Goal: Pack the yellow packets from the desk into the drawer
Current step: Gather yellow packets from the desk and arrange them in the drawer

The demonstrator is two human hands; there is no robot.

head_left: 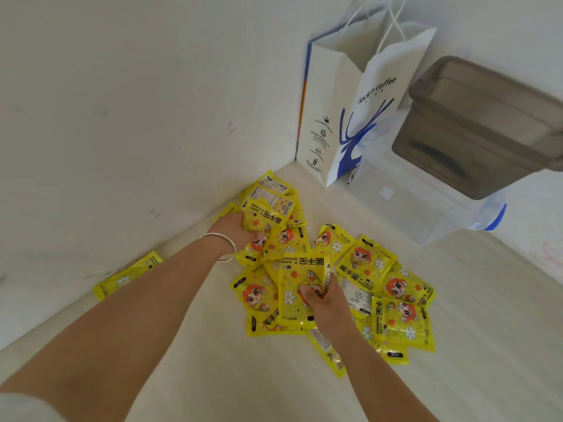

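- The gathering step is in hand: both hands are reaching into the pile of yellow packets (332, 278) that is lying on the tabletop (457, 345), spread from its far corner against the wall towards the middle.
- The left hand (240, 228) is closing its fingers round one packet (262, 217) at the far end of the pile, close to the wall edge; a silver bracelet (224, 246) is sitting on that wrist.
- The right hand (324, 303) is pinching another packet (300, 289) near the middle of the pile, thumb on its printed face, and is tilting it up off its neighbours.
- One stray packet (128, 275) is lying apart along the left wall edge, well away from the rest.
- A white coffee bag (350, 111) is standing in the far corner, with a clear plastic box (426, 205) and a grey lidded tub (487, 123) just beside it.
- No drawer is showing in this view, so none of the packing looks done yet; most packets are waiting on the tabletop.
- The next move is probably calling for lifting both held packets clear, perhaps stacking them into one hand, then turning to find the drawer. The glossy packets are overlapping, so neighbours may be sliding or getting dragged along.
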